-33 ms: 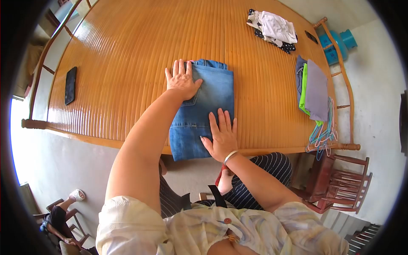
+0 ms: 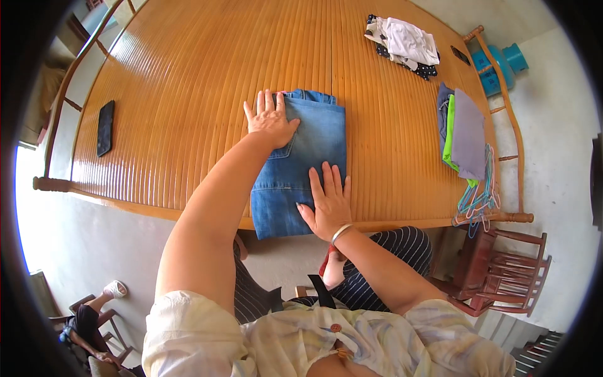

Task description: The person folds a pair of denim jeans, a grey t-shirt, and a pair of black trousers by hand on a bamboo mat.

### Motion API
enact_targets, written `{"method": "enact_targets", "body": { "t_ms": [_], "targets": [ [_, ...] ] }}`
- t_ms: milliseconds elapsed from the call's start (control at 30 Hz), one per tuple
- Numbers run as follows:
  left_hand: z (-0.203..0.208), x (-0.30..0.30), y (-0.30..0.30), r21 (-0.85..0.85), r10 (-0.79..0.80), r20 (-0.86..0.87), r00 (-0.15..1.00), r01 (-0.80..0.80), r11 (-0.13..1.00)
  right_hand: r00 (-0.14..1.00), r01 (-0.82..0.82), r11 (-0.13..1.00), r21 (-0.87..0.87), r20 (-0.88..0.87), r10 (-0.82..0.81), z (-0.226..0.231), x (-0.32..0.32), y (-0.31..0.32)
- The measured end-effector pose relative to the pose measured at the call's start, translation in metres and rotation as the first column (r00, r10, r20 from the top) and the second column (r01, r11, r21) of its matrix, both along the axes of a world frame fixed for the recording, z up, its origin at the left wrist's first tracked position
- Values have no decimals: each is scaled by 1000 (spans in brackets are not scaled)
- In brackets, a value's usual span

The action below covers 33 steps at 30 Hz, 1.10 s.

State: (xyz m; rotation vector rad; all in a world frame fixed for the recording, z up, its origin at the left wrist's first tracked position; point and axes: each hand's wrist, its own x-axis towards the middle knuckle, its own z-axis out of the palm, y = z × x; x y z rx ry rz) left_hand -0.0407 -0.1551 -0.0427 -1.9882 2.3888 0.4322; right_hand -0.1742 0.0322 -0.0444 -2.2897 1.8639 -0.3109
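A folded pair of blue jeans (image 2: pixel 317 141) lies on the slatted wooden bed surface (image 2: pixel 207 81), its lower end hanging a little over the near edge. My left hand (image 2: pixel 270 119) rests flat on the upper left part, fingers spread, partly covering a back pocket. Lower down on the right side, my right hand (image 2: pixel 328 204) presses flat with its fingers stretched out; a pale bangle circles that wrist. Neither hand grips anything.
Folded clothes in grey and bright green (image 2: pixel 465 135) lie at the right, beside several hangers (image 2: pixel 480 198). A white and dotted clothes pile (image 2: pixel 408 44) sits at far right. Phones (image 2: pixel 105 129) lie at both sides. A wooden chair (image 2: pixel 512 270) stands lower right; a seated person (image 2: pixel 88 327) lower left.
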Motion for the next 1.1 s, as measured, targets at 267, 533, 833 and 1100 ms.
{"method": "enact_targets", "body": {
  "t_ms": [267, 533, 833, 1100],
  "targets": [
    [11, -78, 24, -180, -370, -168, 914, 341, 923, 1000, 14, 1000, 23, 9, -14, -1, -1, 1],
    [8, -78, 6, -18, -351, -174, 920, 353, 935, 1000, 18, 1000, 21, 23, -19, -2, -2, -5],
    [-6, 12, -2, -50, -109, -49, 993, 107, 993, 999, -15, 1000, -3, 30, 15, 2, 1, 1],
    [34, 8, 63, -196, -116, -266, 957, 64, 979, 1000, 15, 1000, -23, 22, -15, -6, -3, -2]
  ]
}}
